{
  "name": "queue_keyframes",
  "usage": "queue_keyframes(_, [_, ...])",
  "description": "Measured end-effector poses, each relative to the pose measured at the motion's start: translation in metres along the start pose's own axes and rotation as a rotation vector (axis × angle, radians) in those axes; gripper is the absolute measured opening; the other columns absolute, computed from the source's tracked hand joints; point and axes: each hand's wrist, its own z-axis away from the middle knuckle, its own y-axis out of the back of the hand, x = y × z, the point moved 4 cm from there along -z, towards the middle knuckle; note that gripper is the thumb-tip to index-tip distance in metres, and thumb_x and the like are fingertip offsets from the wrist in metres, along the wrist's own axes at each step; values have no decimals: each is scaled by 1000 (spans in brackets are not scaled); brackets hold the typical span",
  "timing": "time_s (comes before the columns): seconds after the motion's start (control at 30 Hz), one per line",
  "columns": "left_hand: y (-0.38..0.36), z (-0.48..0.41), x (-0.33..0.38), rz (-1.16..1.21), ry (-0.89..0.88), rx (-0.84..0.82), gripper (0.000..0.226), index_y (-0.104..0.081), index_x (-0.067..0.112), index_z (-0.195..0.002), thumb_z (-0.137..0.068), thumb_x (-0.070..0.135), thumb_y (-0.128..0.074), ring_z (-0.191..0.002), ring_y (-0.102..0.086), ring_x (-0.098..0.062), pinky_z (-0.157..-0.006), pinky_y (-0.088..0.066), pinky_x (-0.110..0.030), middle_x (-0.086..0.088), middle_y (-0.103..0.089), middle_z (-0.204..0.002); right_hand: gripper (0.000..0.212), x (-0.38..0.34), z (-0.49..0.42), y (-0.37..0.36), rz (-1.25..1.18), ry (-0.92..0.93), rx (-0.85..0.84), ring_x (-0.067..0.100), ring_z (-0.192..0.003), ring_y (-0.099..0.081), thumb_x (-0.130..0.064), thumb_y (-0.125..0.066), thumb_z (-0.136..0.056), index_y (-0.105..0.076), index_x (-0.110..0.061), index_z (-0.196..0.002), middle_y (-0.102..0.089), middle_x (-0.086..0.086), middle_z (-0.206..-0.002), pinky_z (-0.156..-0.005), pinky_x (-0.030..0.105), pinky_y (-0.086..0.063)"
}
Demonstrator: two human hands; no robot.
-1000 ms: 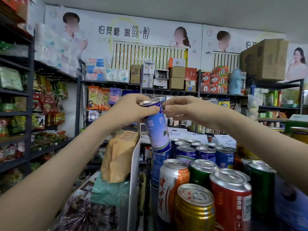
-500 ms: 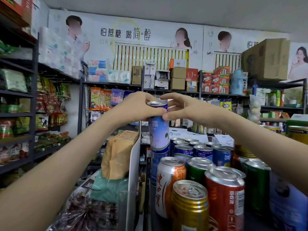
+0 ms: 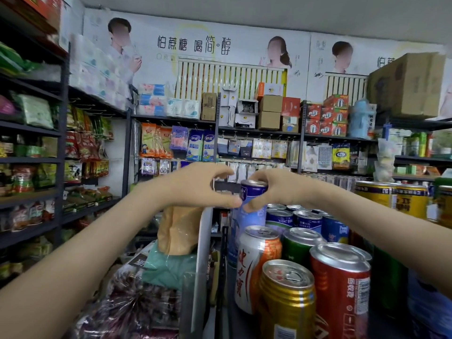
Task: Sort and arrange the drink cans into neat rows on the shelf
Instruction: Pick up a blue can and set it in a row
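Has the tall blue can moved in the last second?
Yes. The tall blue can, gripped by the right hand, has come down toward the tops of the short blue cans beside it and gone from tilted to upright.

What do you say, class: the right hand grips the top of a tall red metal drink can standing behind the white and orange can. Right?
Not quite. In the head view the right hand grips the top of a tall blue metal drink can, not a red one, standing behind the white and orange can.
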Motion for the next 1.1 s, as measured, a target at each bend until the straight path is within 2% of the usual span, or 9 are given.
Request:
queue_keyframes(0.07, [-11, 9, -6, -106, -10, -60, 79, -35, 25, -143, -77, 62, -61, -128, -41, -11, -106, -35, -30, 6, -42, -143, 66, -1, 0, -4, 86, -41, -37, 17, -101, -53, -44, -80, -67, -54, -14, -120, -56, -3, -111, -83, 29, -41])
queue_keyframes(0.2, [-26, 20, -11, -266, -29, -81, 82, -26, 26, -147, -80, 65, -55, -132, -33, -12, -106, -28, -29, 8, -35, -146, 56, -8, 2, -12, 203, -111, -85, 25, -98, -56, -41, -78, -70, -57, -7, -110, -59, 12, -110, -83, 34, -45])
queue_keyframes(0.37, [-36, 26, -15, -407, -67, 19, 77, -28, 26, -146, -83, 64, -50, -133, -36, -14, -109, -28, -31, 6, -38, -147, 53, -20, 5, -20, 227, -181, -166, 19, -98, -48, -27, -72, -78, -55, 3, -118, -54, 10, -117, -81, 31, -40])
queue_keyframes(0.57, [-46, 32, -16, -460, -104, 181, 58, -41, 30, -139, -88, 57, -46, -130, -42, -11, -106, -32, -33, 8, -46, -142, 51, -19, 7, -19, 264, -205, -243, 17, -104, -42, -32, -70, -81, -56, -3, -121, -50, 2, -123, -87, 29, -31])
queue_keyframes(0.73, [-51, 37, -11, -490, -129, 267, 68, -58, 25, -124, -79, 59, -20, -114, -56, -15, -95, -38, -34, 6, -61, -124, 62, -13, 7, -18, 219, -197, -248, 23, -122, -42, -44, -66, -82, -46, -9, -129, -44, 8, -140, -102, 36, -32])
queue_keyframes(0.83, [-54, 43, -13, -472, -144, 366, 50, -69, 18, -103, -82, 49, -37, -92, -66, -18, -85, -47, -33, 2, -70, -103, 70, -7, 0, -21, 220, -183, -196, 26, -126, -43, -58, -57, -83, -44, -11, -133, -44, 8, -142, -107, 42, -33])
queue_keyframes(0.97, [-57, 49, -18, -416, -171, 425, 47, -68, 16, -110, -86, 48, -44, -101, -63, -16, -98, -42, -34, 1, -68, -110, 63, 0, -8, -16, 240, -164, -40, 24, -116, -52, -60, -53, -85, -54, -10, -124, -54, 6, -133, -103, 40, -40])
queue_keyframes(1.03, [-58, 53, -23, -386, -183, 422, 49, -66, 16, -116, -87, 50, -45, -107, -60, -16, -103, -38, -35, 1, -66, -114, 60, 1, -11, -14, 231, -182, -7, 23, -110, -54, -56, -55, -87, -53, -8, -123, -56, 5, -126, -96, 37, -42])
queue_keyframes(1.1, [-57, 53, -28, -348, -203, 426, 52, -64, 16, -119, -87, 52, -45, -110, -59, -16, -106, -35, -35, 1, -65, -116, 49, 1, -15, -14, 235, -189, -2, 21, -99, -56, -50, -56, -89, -57, -7, -112, -59, 7, -113, -90, 33, -43])
